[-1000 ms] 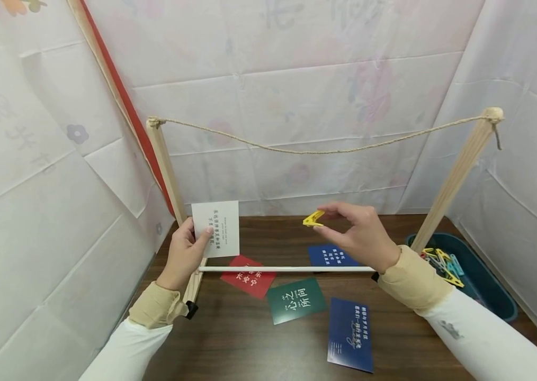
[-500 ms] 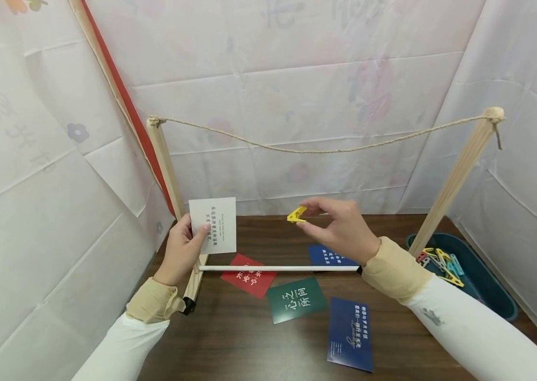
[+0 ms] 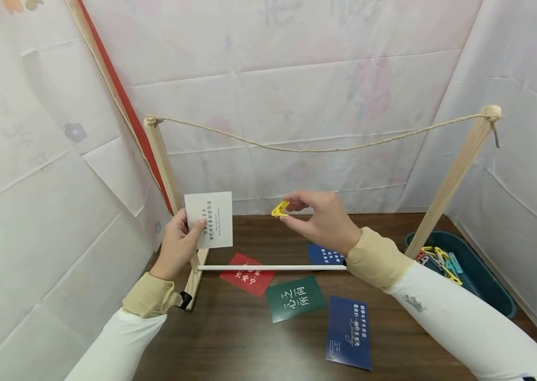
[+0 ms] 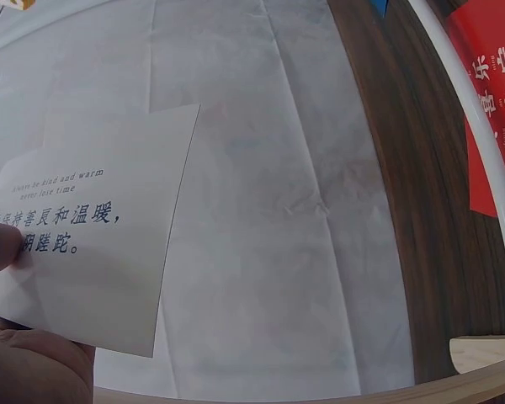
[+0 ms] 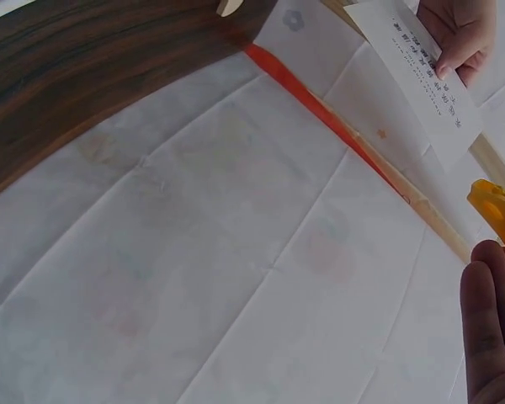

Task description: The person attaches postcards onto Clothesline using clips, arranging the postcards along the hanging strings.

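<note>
Card (image 3: pixel 216 218) gripped in your left hand (image 3: pixel 178 244), clip (image 3: pixel 278 210) pinched in your right hand (image 3: pixel 324 219), and a sloppy pinch could ping it toward the bench's (image 3: pixel 192 344) far edge.

Below the right grip (image 3: pixel 323 219) we see the desk (image 3: pixel 249 344): red card (image 3: pixel 249 280), green card (image 3: pixel 296 299), two blue cards (image 3: pixel 348 330); rightward, bin (image 3: pixel 486 291).

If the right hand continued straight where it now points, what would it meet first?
Probably the white card in the left hand, reached first by the yellow clip that the right hand pinches. Depth is unclear, so it might pass in front or behind.
</note>
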Available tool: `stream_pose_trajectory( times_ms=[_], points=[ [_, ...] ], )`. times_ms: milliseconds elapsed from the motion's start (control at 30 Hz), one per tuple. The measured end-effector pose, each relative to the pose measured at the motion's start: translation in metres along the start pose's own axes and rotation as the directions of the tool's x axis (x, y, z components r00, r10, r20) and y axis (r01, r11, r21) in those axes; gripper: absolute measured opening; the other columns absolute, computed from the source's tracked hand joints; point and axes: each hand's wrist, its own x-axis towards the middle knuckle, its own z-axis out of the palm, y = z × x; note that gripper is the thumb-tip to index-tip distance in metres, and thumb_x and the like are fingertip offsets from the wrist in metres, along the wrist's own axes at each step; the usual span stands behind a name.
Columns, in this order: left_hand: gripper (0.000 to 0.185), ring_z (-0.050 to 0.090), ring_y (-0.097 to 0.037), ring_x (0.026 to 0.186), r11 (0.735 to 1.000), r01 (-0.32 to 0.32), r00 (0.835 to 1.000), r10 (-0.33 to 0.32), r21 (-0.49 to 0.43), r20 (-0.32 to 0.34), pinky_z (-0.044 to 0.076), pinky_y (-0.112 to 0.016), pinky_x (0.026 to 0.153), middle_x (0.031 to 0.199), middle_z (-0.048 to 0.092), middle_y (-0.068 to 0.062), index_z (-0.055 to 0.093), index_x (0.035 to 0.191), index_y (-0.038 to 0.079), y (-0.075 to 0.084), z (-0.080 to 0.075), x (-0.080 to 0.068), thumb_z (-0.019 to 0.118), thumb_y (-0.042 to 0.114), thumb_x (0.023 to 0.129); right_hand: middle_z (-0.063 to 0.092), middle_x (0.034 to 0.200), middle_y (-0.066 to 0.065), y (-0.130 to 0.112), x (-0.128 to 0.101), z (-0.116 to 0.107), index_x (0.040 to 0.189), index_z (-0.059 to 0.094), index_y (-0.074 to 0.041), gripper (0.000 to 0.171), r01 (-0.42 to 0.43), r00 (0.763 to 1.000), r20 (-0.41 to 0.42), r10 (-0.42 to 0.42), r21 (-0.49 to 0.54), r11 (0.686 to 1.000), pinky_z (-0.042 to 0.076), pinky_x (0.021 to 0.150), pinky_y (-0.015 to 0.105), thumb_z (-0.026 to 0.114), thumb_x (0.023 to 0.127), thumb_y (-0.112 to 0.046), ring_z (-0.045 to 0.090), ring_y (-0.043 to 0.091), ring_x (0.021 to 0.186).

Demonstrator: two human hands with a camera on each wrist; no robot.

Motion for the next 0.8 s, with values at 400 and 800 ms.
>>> stream_pose_trajectory(
  times_ms=[400, 800],
  points=[
    [0.028, 0.073, 0.005, 0.089, 1.000, -0.031, 0.999, 0.031, -0.002, -0.021, 0.062, -0.017, 0.074, 0.115, 0.072, -0.036, 0.060, 0.132, -0.013, 0.009, -0.004, 0.006, 0.058, 0.006, 0.111, 0.083, 0.102, 0.015, -0.007, 0.021, 0.008, 0.114, 0.077, 0.003, 0.028, 0.021, 1.000, 0.004, -0.021, 0.005, 1.000, 0.066, 0.085, 0.044, 0.087, 0.089, -0.006, 0.080, 0.028, 0.091],
    [0.028, 0.073, 0.006, 0.087, 0.998, -0.060, 0.997, 0.060, 0.004, -0.054, 0.062, -0.018, 0.074, 0.113, 0.073, -0.037, 0.061, 0.131, -0.013, 0.015, -0.008, 0.013, 0.059, 0.005, 0.110, 0.082, 0.101, 0.015, -0.008, 0.040, 0.015, 0.111, 0.076, 0.004, 0.026, 0.064, 0.998, -0.001, -0.064, 0.004, 0.998, 0.065, 0.085, 0.040, 0.087, 0.089, -0.006, 0.079, 0.027, 0.089]
  ],
)
